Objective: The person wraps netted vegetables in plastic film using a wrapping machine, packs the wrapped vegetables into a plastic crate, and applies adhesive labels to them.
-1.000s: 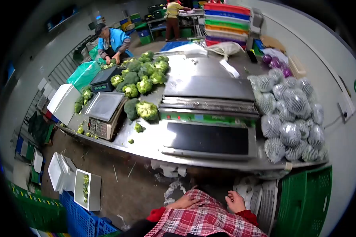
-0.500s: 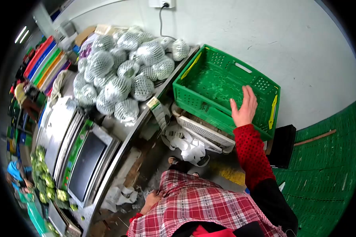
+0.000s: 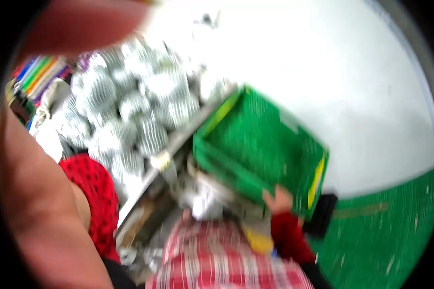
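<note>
The crate [image 3: 270, 125] looks plastic, the apron [image 3: 212, 257] matt cloth, the wrapped bundles [image 3: 116, 136] glossy and ribbed.

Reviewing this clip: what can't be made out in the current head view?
In the head view:
Left hand: cut off by the left edge and blurred, too near the lens; its grip cannot be told.
Right hand: motion blur hides whether it grips the green crate.
Netted bundles: netting and blur hide their contents.
Yellow patch: too blurred to identify.
</note>
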Tool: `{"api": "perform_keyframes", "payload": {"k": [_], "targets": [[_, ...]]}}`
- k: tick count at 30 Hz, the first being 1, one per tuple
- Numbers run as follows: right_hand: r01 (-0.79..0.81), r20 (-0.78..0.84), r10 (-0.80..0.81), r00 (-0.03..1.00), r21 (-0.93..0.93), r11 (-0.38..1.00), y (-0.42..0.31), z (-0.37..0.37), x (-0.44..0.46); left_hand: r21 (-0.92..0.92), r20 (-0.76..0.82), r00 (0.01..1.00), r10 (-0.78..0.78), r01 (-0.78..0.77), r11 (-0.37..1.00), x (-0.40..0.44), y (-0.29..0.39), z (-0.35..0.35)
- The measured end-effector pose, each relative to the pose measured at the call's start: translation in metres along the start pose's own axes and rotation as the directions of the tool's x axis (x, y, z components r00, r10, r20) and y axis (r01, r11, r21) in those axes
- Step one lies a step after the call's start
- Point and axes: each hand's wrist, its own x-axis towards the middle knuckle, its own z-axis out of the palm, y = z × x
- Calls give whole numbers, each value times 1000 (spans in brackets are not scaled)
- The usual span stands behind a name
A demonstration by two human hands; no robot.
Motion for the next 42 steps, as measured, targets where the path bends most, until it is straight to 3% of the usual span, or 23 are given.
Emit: {"api": "perform_keyframes", "payload": {"k": [1, 3, 5, 8, 10, 12, 14, 16, 17, 19, 20, 22, 24, 26, 30, 32, 34, 35, 36, 38, 40, 41, 42], "targets": [[211, -252, -220, 942, -63, 975, -7, -10, -3, 23, -7, 1000, 10, -10, 1000, 4, 0, 1], [218, -149, -203, 968, 92, 972, -6, -6, -5, 82, -20, 1000, -2, 3, 997, 8, 0, 0], [-153, 176, 146, 973, 26, 988, -1, -2, -20, 132, -23, 1000, -14, 17, 991, 11, -9, 1], [-32, 272, 44, 961, -50, 998, -1, -21, -18, 197, -19, 1000, 4, 0, 980, 17, -13, 8], [131, 396, -216, 892, 231, 964, 22, -20, 3, 264, -11, 1000, 8, -5, 965, 23, -11, 11], [27, 579, -191, 792, 280, 960, 18, -20, 49, 323, -31, 999, 9, 2, 946, 34, -12, 13], [-266, 500, -81, 862, 583, 768, 7, 0, 96, 390, -55, 998, 1, 20, 921, 38, -15, 18], [-90, 309, -166, 937, 669, 738, -34, 13, 158, 496, -74, 997, 23, 17, 868, 37, -30, 21], [-151, 323, -180, 929, 776, 613, -45, 41, 188, 561, -90, 996, -21, 68, 825, 29, -47, 25], [-231, 320, -173, 931, 888, 399, -94, 58, 257, 667, -125, 956, -266, 279, 691, -4, -103, 44], [-255, 318, -150, 936, 908, 333, -125, 49, 289, 624, -217, 843, -493, 508, 594, -30, -130, 61], [-247, 262, -75, 962, 953, 174, -166, 79, 352, 803, -148, 818, -556, 428, 416, -81, -195, 70], [-304, 298, 69, 952, 896, 323, -198, 120, 401, 901, -78, 641, -764, 373, 221, -89, -231, 80], [-324, 300, 143, 943, 737, 593, -227, 96, 410, 890, -73, 627, -776, 392, 233, -110, -273, 88], [-309, 295, 93, 951, 903, 297, -226, 134, 438, 851, -185, 735, -652, 451, 267, -130, -312, 109], [-437, 426, -223, 877, 900, 1, -245, 84, 427, 859, -208, 816, -539, 416, 298, -139, -326, 110], [-240, 290, -138, 947, 924, 299, -264, 97, 416, 843, -173, 884, -435, 361, 398, -146, -333, 102], [-47, 89, -54, 995, 848, 528, -271, 124, 407, 830, -188, 904, -384, 356, 430, -143, -334, 100], [-77, 112, -50, 993, 887, 454, -272, 112, 402, 819, -177, 899, -401, 361, 447, -140, -329, 97], [-318, 317, 43, 947, 948, 9, -250, 93, 392, 773, -189, 896, -403, 389, 501, -137, -323, 96], [-235, 252, 122, 960, 962, -139, -202, 85, 367, 522, -297, 832, -468, 552, 650, -138, -312, 102], [-310, 362, 59, 930, 862, -400, -174, 71, 348, 538, -240, 862, -447, 502, 678, -123, -298, 114], [-267, 367, 101, 925, 814, -515, -152, 49, 327, 553, -190, 887, -421, 451, 700, -105, -282, 133]]}}
